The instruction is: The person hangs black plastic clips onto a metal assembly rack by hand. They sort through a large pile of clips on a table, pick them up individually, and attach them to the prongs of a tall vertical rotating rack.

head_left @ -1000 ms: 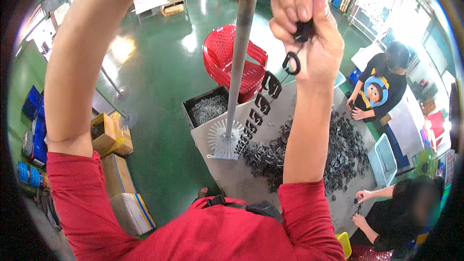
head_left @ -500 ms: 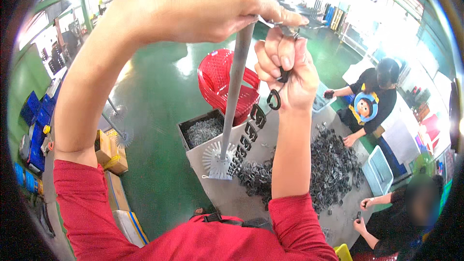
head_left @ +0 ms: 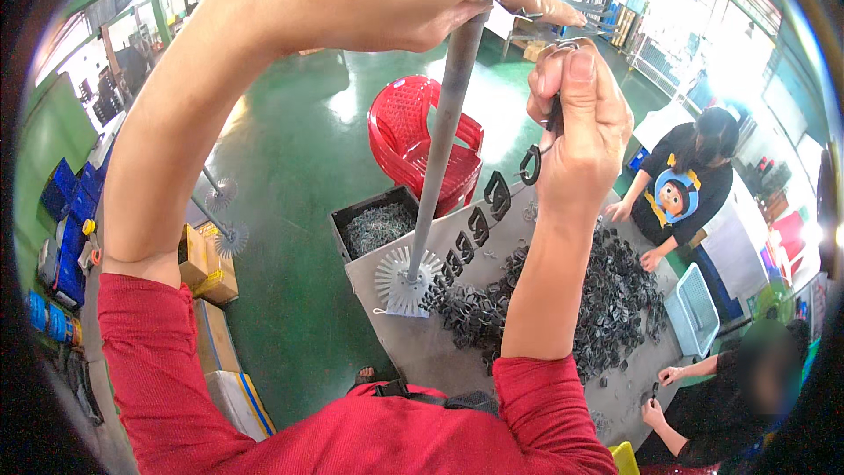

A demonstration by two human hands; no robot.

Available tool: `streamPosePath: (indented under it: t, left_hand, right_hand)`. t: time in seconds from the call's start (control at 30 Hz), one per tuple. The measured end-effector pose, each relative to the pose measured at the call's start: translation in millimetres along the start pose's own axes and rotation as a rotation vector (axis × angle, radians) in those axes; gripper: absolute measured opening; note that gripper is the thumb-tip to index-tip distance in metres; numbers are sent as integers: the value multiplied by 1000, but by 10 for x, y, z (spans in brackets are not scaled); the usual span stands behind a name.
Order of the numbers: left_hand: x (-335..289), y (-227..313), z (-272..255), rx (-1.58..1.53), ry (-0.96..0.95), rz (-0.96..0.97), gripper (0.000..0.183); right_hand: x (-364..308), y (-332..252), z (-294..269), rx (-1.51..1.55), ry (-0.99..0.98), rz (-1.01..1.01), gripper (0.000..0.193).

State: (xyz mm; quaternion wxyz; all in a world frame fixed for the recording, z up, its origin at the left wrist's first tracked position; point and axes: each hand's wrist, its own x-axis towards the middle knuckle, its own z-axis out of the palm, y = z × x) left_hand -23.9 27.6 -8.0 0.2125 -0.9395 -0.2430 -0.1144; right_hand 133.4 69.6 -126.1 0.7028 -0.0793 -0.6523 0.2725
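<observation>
A grey metal pole (head_left: 440,136) rises from a toothed disc (head_left: 409,281) on the table. My left hand (head_left: 440,0) reaches over its top, fingers bent over thin metal prongs (head_left: 576,18) there; part of that grip is out of sight. My right hand (head_left: 580,114) is closed beside the prongs, thumb pressed to the fingers, on a black plastic buckle mostly hidden in it. Below it, a row of black buckles (head_left: 479,224) slants down to the disc. A heap of loose black buckles (head_left: 607,308) covers much of the table, partly behind my right forearm.
Stacked red chairs (head_left: 409,136) stand beyond a dark bin (head_left: 347,220) of small grey pieces. Two co-workers sit at the table's right side, a hand (head_left: 651,259) near the heap. A light blue basket (head_left: 694,308) stands between them. Cardboard boxes (head_left: 215,273) lie left on the green floor.
My right hand has moved right and slightly away from the pole, turning, and the row of buckles stretches out more. My left hand has shifted slightly right and up.
</observation>
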Motion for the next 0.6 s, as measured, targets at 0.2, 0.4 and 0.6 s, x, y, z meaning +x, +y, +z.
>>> streamPosePath:
  t: [0.2, 0.4, 0.6]
  left_hand:
    - [25, -60, 37, 40, -71, -139, 63]
    - [24, 19, 24, 141, 10, -235, 51]
    - [-49, -158, 67, 210, 9, -364, 35]
  right_hand:
    - [30, 57, -18, -246, 28, -179, 27]
    - [-11, 67, -348, -412, 113, -198, 24]
    - [-232, -238, -811, -616, 26, 230, 30]
